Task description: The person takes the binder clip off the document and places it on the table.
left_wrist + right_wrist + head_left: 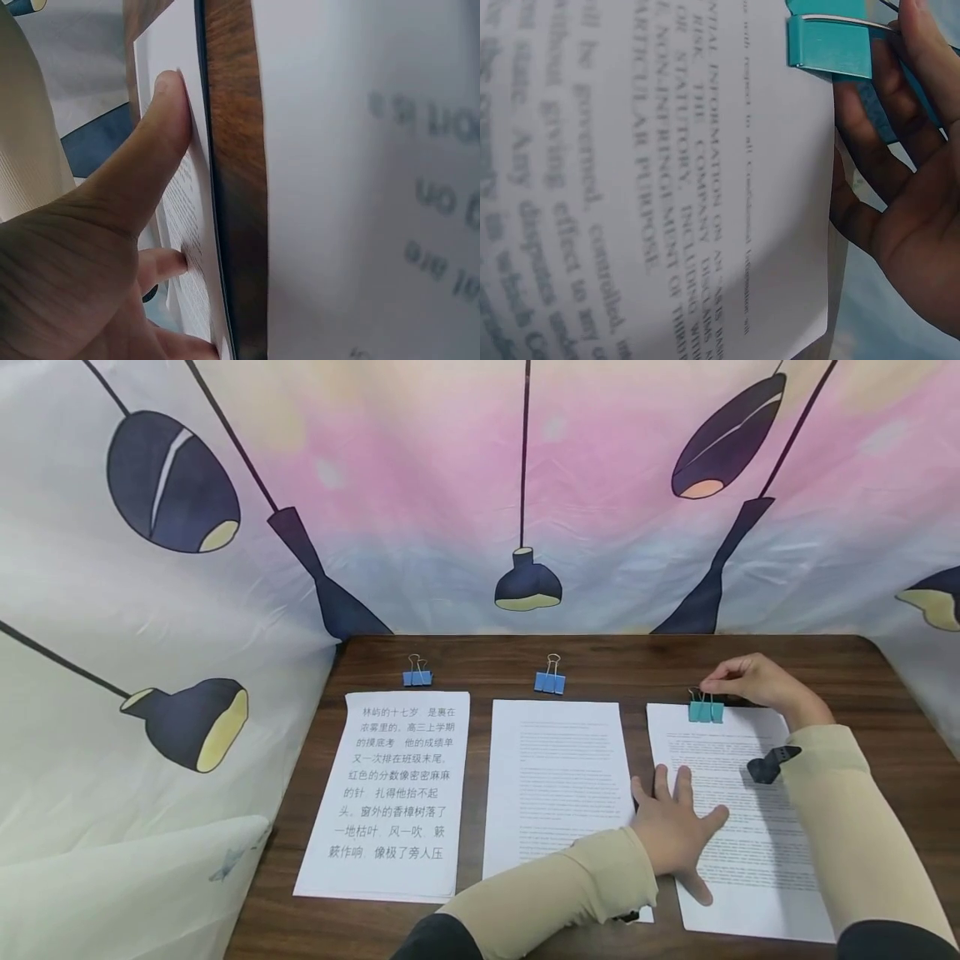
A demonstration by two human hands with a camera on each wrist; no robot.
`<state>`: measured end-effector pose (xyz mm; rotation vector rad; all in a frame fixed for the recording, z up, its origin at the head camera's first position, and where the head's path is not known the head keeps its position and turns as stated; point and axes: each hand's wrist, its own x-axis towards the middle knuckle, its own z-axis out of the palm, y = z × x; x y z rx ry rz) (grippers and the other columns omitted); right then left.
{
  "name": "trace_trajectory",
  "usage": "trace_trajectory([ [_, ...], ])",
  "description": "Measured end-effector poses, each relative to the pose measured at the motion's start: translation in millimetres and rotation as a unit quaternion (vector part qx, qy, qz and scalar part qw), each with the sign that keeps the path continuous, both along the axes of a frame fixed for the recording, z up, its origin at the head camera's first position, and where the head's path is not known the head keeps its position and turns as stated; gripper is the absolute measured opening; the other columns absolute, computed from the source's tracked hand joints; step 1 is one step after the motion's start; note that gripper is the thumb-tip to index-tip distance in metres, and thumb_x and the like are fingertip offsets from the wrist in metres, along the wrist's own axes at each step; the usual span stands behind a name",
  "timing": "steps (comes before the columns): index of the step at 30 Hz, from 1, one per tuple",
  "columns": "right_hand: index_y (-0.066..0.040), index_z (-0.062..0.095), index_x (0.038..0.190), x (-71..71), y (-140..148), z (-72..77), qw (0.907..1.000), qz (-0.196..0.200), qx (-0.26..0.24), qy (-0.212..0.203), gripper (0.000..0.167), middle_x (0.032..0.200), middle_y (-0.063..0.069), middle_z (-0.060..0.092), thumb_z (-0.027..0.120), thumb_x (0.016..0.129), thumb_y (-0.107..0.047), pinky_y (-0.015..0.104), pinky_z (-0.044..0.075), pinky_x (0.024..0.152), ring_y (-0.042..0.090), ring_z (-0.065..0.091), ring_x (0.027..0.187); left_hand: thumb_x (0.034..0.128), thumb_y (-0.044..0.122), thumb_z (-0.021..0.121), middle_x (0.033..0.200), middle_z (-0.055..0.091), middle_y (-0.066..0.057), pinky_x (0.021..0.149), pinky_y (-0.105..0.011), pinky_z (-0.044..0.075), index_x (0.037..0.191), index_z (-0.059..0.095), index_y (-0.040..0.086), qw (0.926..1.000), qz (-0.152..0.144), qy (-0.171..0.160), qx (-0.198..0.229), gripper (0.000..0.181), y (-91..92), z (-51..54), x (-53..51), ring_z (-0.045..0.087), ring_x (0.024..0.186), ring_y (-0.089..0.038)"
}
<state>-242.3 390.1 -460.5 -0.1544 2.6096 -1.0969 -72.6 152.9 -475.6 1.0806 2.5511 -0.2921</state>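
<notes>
A teal binder clip (pixel 706 711) sits on the top edge of the right-hand paper stack (pixel 765 893), left of that edge's middle. My right hand (pixel 765 685) pinches the clip's wire handle between thumb and fingers. In the right wrist view, the clip (pixel 829 45) overlaps the sheet's edge and the thumb (pixel 926 45) lies against the wire. My left hand (pixel 675 827) rests on the left part of the same stack with its fingers spread. Its thumb (pixel 169 112) lies along the paper in the left wrist view.
Further left lie a middle paper stack (pixel 555 777) with small print and a left stack (pixel 401 802) with large characters. Behind them on the wooden table (pixel 480 668) stand two blue binder clips, one left (pixel 417 677) and one centre (pixel 550 682). A patterned curtain (pixel 420 527) hangs behind.
</notes>
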Motion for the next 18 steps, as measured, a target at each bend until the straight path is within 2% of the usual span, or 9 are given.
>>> trace_trajectory([
  [3,0.003,0.079,0.107,-2.5,-0.7,0.1,1.0,0.003,-0.001,0.005,0.03,0.101,-0.005,0.078,0.076,0.101,-0.026,0.052,0.051,0.095,-0.001,0.064,0.091,0.0601,0.095,0.07,0.175,0.017,-0.014,0.112,-0.062,0.038,0.166,0.016,0.051,0.9999,-0.005,0.001,0.009,0.127,-1.1,0.4,-0.7,0.018,0.158,-0.043],
  [5,0.002,0.079,0.106,-4.2,-1.0,0.6,1.0,0.005,0.0,0.007,0.028,0.101,-0.002,0.079,0.076,0.1,-0.025,0.047,0.053,0.092,-0.002,0.064,0.09,0.0598,0.096,0.07,0.174,0.018,-0.015,0.111,-0.062,0.039,0.167,0.018,0.05,0.9998,-0.009,0.007,0.013,0.127,-1.7,0.6,-0.7,0.02,0.157,-0.044],
  [10,-0.002,0.081,0.106,-7.4,-2.4,3.4,1.0,0.006,-0.002,0.002,0.024,0.102,0.003,0.079,0.077,0.1,-0.025,0.033,0.056,0.082,0.005,0.068,0.093,0.0596,0.097,0.069,0.173,0.02,-0.017,0.109,-0.063,0.041,0.166,0.021,0.047,0.9996,-0.017,0.016,0.014,0.127,-2.2,1.0,-0.5,0.022,0.156,-0.046],
  [18,0.003,0.079,0.109,-10.2,1.1,2.2,0.9997,-0.005,-0.022,-0.009,0.031,0.1,-0.003,0.078,0.078,0.099,-0.027,0.028,0.058,0.076,0.007,0.07,0.088,0.0584,0.096,0.07,0.173,0.019,-0.018,0.11,-0.064,0.039,0.166,0.021,0.047,0.9997,-0.016,0.011,0.011,0.128,0.8,-0.1,0.2,0.02,0.157,-0.046],
])
